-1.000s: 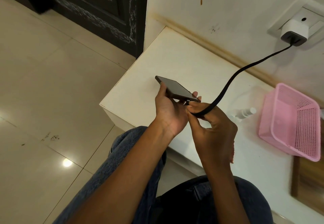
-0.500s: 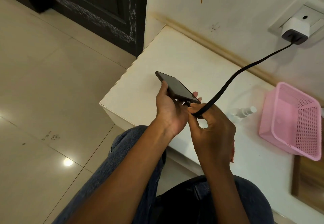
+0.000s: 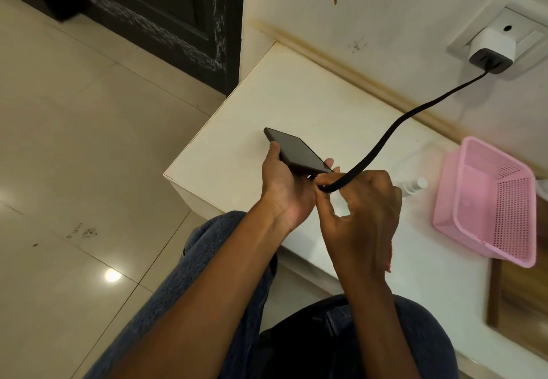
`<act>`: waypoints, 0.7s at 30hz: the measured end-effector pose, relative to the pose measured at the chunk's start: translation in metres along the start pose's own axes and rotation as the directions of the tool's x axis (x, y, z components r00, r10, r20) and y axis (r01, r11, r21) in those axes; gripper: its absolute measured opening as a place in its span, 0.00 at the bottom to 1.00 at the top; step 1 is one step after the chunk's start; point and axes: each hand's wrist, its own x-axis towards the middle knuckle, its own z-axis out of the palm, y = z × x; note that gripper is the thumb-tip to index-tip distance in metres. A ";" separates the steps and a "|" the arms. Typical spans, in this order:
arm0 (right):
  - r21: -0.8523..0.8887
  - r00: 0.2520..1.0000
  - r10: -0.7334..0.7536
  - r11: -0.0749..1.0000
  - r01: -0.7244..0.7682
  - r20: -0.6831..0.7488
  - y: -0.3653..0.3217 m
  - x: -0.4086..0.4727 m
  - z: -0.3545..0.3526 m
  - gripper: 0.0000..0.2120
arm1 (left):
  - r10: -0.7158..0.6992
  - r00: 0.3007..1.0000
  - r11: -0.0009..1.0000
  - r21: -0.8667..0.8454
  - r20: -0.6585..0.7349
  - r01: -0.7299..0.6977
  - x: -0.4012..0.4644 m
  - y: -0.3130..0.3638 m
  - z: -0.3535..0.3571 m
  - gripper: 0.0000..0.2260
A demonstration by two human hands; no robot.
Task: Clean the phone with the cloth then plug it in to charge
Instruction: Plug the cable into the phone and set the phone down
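Head view, nearest first: denim-clad knees sit at six o'clock, close against the front edge of the white table (image 3: 296, 105). Just above them the right hand (image 3: 361, 218) pinches the plug end of the black cable (image 3: 385, 135) between thumb and curled fingers, right at the near short edge of the phone (image 3: 296, 151); whether the plug is seated I cannot tell. At nine o'clock from it, touching, the left hand (image 3: 284, 189) grips the phone by its long sides, screen up, tilted, held above the table near the front left corner. Bare tabletop lies toward twelve o'clock. At three o'clock a small spray bottle (image 3: 413, 186) lies beside a pink basket (image 3: 486, 200). Farthest, at one o'clock, the cable rises to the charger (image 3: 492, 49) in the wall socket (image 3: 510, 19).
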 end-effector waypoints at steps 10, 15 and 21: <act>-0.010 0.998 0.034 0.999 -0.035 -0.049 0.001 0.003 -0.001 0.10 | -0.007 0.999 0.996 0.085 0.048 0.003 -0.001 -0.001 0.003 0.30; 0.029 0.998 0.043 0.999 -0.041 -0.055 0.003 0.002 -0.001 0.11 | -0.029 0.999 0.993 0.118 0.045 0.024 0.000 -0.002 0.001 0.30; 0.027 0.998 0.034 0.999 -0.033 -0.046 0.001 0.002 0.001 0.10 | -0.025 0.999 0.993 0.116 0.038 0.021 -0.001 -0.001 0.001 0.29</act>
